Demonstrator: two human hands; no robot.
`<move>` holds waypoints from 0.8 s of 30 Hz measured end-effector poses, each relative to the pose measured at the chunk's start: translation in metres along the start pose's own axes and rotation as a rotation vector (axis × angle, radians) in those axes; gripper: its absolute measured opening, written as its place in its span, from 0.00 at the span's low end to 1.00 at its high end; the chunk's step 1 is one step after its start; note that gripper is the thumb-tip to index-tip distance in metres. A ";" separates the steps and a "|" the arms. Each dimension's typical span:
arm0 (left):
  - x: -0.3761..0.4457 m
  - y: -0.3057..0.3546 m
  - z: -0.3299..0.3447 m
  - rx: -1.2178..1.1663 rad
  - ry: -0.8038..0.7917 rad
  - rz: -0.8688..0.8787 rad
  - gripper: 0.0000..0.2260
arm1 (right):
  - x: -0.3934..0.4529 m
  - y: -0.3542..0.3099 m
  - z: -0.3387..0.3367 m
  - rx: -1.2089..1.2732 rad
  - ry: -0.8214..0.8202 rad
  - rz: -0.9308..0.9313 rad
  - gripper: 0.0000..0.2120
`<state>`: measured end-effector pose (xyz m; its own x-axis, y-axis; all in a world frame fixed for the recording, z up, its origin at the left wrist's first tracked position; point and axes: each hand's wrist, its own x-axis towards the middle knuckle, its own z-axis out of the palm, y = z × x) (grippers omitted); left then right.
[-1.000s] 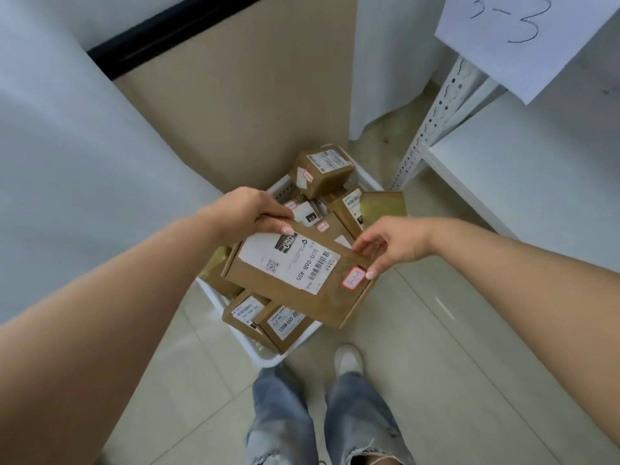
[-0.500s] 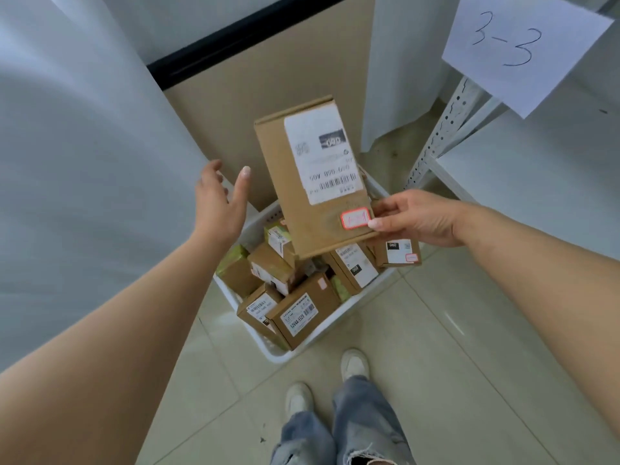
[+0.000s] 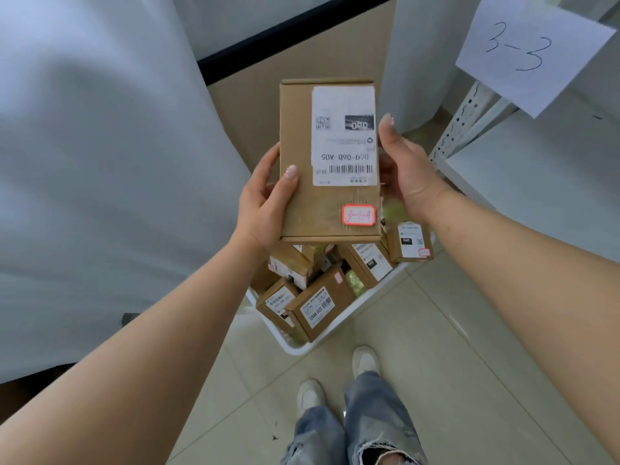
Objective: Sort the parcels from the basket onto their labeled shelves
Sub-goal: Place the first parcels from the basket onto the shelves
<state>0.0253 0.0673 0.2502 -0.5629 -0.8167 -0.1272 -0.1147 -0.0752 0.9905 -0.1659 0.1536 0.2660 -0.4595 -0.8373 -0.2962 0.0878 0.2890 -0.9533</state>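
Observation:
A flat brown cardboard parcel (image 3: 302, 209) with a white shipping label and a small red-bordered sticker is held up above the basket, long side upright. My left hand (image 3: 265, 203) grips its left edge, thumb on the front face. My right hand (image 3: 402, 172) holds its right edge, thumb up along the side and fingers behind. Below, the white basket (image 3: 339, 325) on the floor holds several smaller brown parcels (image 3: 318, 308) with labels.
A white metal shelf (image 3: 536, 169) stands at the right, with a paper sign reading 3-3 (image 3: 526, 52) hanging above it. White sheeting (image 3: 100, 162) covers the left side. My feet (image 3: 335, 377) stand on the tiled floor just in front of the basket.
My left hand, open and off the parcel half a second ago, has taken hold of its left edge. The parcel has been turned upright and brought closer, now held by both hands.

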 end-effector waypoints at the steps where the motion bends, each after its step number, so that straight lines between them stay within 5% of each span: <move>1: -0.002 0.002 -0.001 -0.010 0.014 0.022 0.26 | -0.001 -0.003 0.007 -0.014 0.047 -0.029 0.27; 8: -0.004 0.036 -0.008 0.036 0.004 0.174 0.25 | -0.018 -0.030 0.025 0.041 0.275 -0.180 0.16; 16: -0.003 0.095 0.021 0.094 -0.129 0.240 0.22 | -0.054 -0.072 -0.008 0.002 0.497 -0.295 0.18; 24: -0.013 0.116 0.104 0.314 -0.395 0.014 0.09 | -0.116 -0.053 -0.086 -0.059 0.697 0.069 0.22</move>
<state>-0.0662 0.1286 0.3618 -0.8258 -0.5331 -0.1840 -0.3115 0.1591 0.9368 -0.1936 0.2756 0.3560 -0.9157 -0.3296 -0.2298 0.0978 0.3719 -0.9231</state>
